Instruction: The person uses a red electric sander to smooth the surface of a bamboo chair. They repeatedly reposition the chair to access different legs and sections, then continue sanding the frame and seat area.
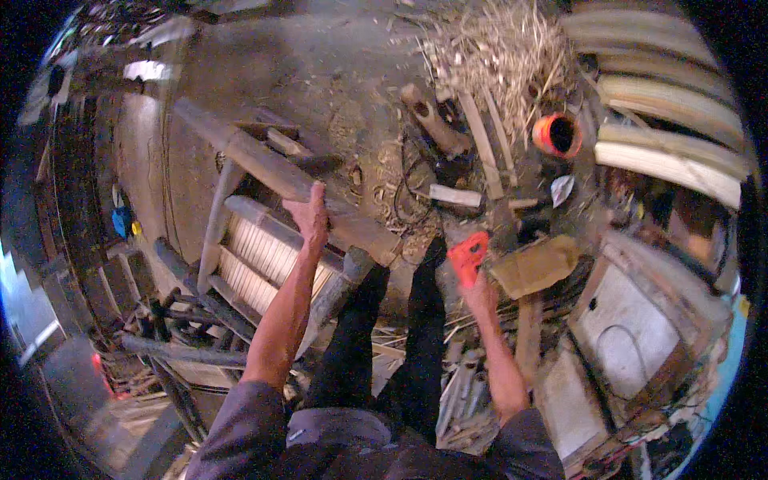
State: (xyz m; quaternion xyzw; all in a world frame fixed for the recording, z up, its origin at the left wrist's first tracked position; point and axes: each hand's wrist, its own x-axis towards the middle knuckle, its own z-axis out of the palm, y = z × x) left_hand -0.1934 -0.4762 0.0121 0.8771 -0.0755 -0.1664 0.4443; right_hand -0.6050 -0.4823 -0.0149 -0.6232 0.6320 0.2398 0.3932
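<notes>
My left hand lies on a long, thick, dark wooden beam, its thumb and fingers spread apart. The beam slants from the upper left down toward my legs. Below it stands a wooden frame with a pale slatted panel, partly covered by my left forearm. On the right, my right hand is closed on an orange-red tool handle with an opening in it, shaped like a handsaw's grip. No blade can be made out. A flat yellow-brown piece lies beside that hand.
An orange-rimmed tube stands to the far right, near a straw heap. A hollowed log and a pale block lie ahead. Stacked pale lengths and an old framed panel line the right; dark poles crowd the left.
</notes>
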